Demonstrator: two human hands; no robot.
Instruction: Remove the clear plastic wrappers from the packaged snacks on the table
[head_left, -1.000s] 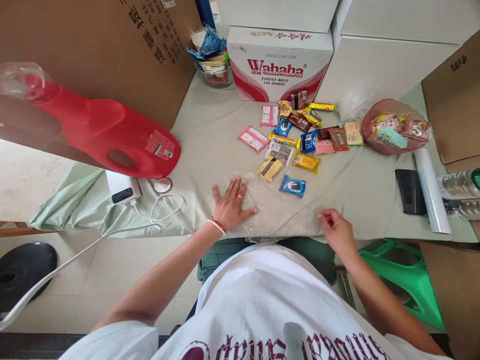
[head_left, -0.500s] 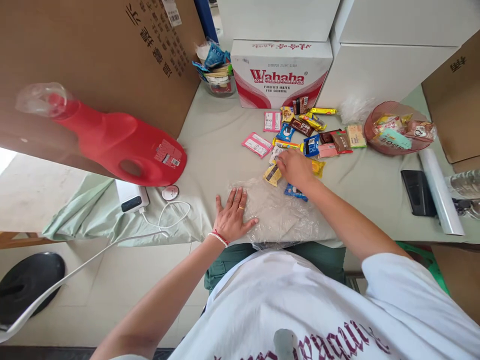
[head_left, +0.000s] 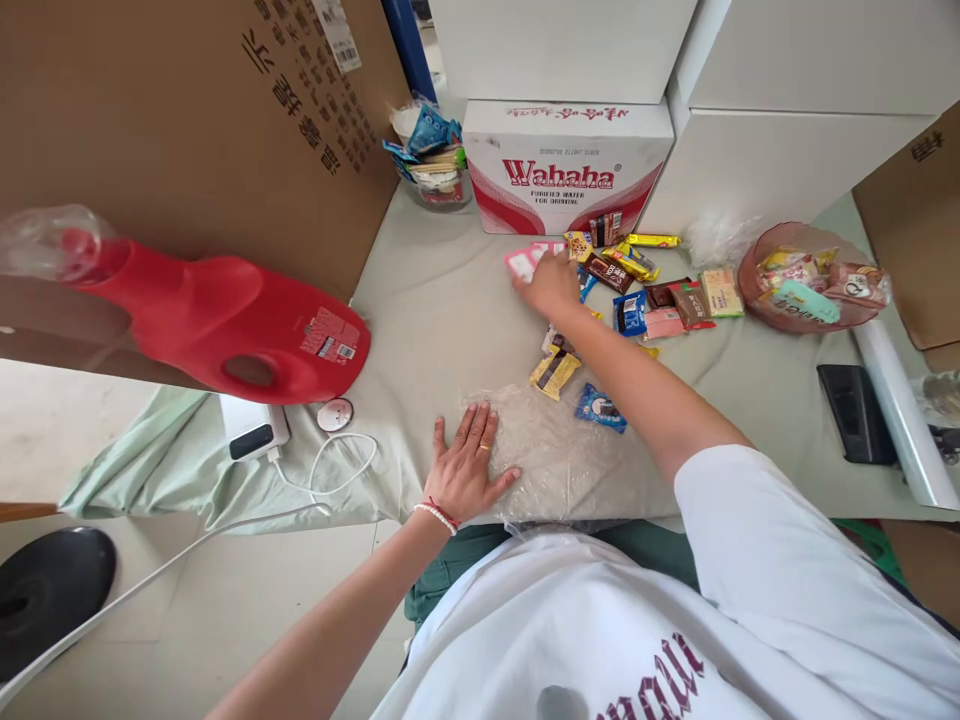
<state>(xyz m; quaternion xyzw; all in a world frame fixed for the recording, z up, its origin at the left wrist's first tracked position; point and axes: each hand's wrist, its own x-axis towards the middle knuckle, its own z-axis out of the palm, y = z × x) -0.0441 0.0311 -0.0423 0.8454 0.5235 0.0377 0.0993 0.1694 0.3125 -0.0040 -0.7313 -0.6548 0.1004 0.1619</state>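
Observation:
My left hand (head_left: 466, 472) lies flat with fingers spread, pressing the left edge of a sheet of clear crinkled plastic (head_left: 555, 465). My right hand (head_left: 551, 285) reaches to the far side of the table, its fingers closed on a flat pink-edged packet (head_left: 519, 265); its fingertips are partly hidden. Another pink packet lies close behind, against the first. Right of this hand are a dark brown snack packet (head_left: 607, 272) and yellow wrapped snacks (head_left: 631, 262). Nearer me lie a yellow packet (head_left: 555, 372) and a blue packet (head_left: 600, 407). My right forearm covers part of the pile.
A Wahaba-style white and red "Wahaha" carton (head_left: 570, 165) stands at the back. A pink bowl of snacks (head_left: 757, 310), a black tray-like object (head_left: 855, 410) and a white roll (head_left: 904, 415) are at right. A large red bottle (head_left: 247, 325), a power bank (head_left: 251, 428) and its cable are at left.
My right hand has moved away from me and left, from the yellow packet to the pink packets. The nearer pink packet has shifted toward the other. My left hand stays on the plastic.

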